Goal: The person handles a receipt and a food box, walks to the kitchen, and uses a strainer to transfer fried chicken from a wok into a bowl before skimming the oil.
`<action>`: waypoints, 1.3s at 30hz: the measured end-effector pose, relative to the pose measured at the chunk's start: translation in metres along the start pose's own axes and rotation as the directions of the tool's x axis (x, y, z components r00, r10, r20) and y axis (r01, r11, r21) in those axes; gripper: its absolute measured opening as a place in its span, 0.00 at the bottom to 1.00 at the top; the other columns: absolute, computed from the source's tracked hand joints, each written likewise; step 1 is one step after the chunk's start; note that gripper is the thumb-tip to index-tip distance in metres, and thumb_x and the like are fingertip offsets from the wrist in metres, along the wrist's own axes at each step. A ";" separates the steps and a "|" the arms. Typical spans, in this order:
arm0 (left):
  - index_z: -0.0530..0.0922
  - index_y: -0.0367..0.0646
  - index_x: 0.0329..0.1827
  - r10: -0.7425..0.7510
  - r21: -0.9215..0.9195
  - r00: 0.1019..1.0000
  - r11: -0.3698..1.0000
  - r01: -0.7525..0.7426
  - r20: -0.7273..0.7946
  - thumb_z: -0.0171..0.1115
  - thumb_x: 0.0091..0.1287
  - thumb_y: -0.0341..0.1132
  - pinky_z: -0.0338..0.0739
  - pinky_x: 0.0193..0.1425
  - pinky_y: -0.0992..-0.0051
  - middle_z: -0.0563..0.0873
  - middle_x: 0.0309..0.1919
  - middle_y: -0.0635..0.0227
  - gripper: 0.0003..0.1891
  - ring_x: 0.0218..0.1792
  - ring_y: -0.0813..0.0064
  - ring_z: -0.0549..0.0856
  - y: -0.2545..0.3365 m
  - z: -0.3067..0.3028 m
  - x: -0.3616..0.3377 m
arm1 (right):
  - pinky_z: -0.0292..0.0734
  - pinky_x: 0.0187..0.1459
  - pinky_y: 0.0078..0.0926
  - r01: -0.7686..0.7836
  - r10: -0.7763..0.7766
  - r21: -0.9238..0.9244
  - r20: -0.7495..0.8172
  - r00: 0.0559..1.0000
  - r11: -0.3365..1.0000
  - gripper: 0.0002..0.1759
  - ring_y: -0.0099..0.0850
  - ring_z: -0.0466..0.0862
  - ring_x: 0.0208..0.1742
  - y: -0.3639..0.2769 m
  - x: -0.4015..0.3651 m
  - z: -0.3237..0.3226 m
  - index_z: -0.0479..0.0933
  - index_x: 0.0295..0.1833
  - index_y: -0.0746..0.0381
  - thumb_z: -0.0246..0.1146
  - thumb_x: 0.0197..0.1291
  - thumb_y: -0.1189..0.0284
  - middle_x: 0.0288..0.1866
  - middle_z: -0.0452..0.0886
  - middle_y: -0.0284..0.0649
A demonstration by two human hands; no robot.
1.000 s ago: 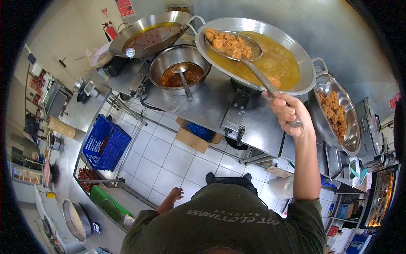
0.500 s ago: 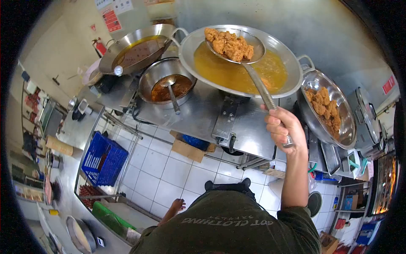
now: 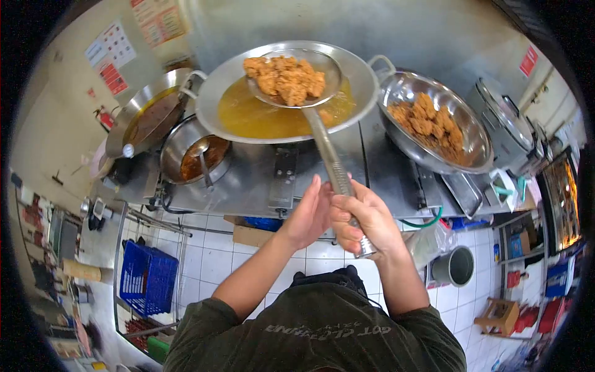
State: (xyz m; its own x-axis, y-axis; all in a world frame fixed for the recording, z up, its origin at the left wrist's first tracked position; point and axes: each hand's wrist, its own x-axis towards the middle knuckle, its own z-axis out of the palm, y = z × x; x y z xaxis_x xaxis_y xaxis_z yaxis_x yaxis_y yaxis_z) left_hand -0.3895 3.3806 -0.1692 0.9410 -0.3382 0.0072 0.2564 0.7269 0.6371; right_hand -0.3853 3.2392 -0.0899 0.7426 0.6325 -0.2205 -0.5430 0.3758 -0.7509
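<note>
Fingers of right hand clamped on skimmer, head view. Skimmer held over oil pan, fried pieces hiding some mesh. Left hand open beside handle, fingers partly hidden, contact unclear.

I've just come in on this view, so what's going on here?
The right hand grips the handle of a strainer loaded with browned fried pieces, above a wide pan of yellow oil. The left hand is open, close to the handle; I can't tell whether it touches. More fried pieces sit in the steel bowl to the pan's right.
</note>
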 end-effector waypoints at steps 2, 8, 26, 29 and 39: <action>0.66 0.42 0.65 0.004 -0.061 1.000 0.998 -0.003 0.015 0.37 0.78 0.54 0.72 0.64 0.60 0.81 0.52 0.66 0.26 0.57 0.66 0.79 0.011 0.044 0.017 | 0.61 0.08 0.18 0.028 -0.027 -0.020 0.050 0.998 0.999 0.08 0.18 0.64 0.10 -0.006 -0.011 0.000 0.67 0.50 0.64 0.52 0.69 0.76 0.21 0.66 0.32; 0.69 0.43 0.49 0.219 -0.263 0.970 0.935 -0.239 -0.105 0.48 0.75 0.40 0.76 0.54 0.64 0.72 0.30 0.72 0.11 0.39 0.72 0.78 0.020 0.092 0.024 | 0.65 0.11 0.24 -0.036 0.046 -0.107 0.094 0.994 0.994 0.12 0.28 0.71 0.10 -0.051 -0.034 0.026 0.67 0.31 0.64 0.52 0.68 0.71 0.12 0.67 0.38; 0.67 0.46 0.49 0.272 -0.295 0.920 0.888 -0.353 -0.283 0.52 0.72 0.42 0.72 0.54 0.67 0.71 0.31 0.74 0.12 0.41 0.74 0.74 0.078 0.135 0.020 | 0.69 0.20 0.21 -0.082 0.115 -0.161 0.207 0.972 0.984 0.18 0.29 0.75 0.13 -0.098 -0.011 0.081 0.67 0.26 0.64 0.49 0.70 0.67 0.13 0.72 0.38; 0.69 0.45 0.40 0.298 -0.113 0.938 0.941 -0.320 -0.178 0.52 0.72 0.43 0.72 0.53 0.70 0.73 0.30 0.72 0.11 0.41 0.74 0.76 0.100 0.115 0.013 | 0.67 0.15 0.24 -0.042 0.061 -0.150 0.124 0.990 0.988 0.20 0.30 0.72 0.10 -0.091 0.005 0.096 0.67 0.26 0.64 0.49 0.72 0.66 0.11 0.70 0.39; 0.71 0.43 0.37 0.219 -0.033 0.973 0.975 -0.222 -0.071 0.53 0.71 0.42 0.74 0.52 0.71 0.75 0.31 0.70 0.11 0.41 0.73 0.78 0.130 0.063 0.002 | 0.64 0.11 0.25 -0.087 0.062 0.138 0.175 0.983 0.987 0.19 0.31 0.68 0.08 -0.054 0.034 0.127 0.64 0.28 0.62 0.45 0.75 0.65 0.11 0.65 0.38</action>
State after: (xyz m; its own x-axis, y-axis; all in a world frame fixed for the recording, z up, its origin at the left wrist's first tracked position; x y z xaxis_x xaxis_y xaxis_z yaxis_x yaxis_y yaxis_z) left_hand -0.3682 3.4370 -0.0377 0.9876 -0.1275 0.0917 0.0485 0.8028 0.5942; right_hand -0.3802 3.3266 0.0225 0.6274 0.7633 -0.1539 -0.6544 0.4097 -0.6355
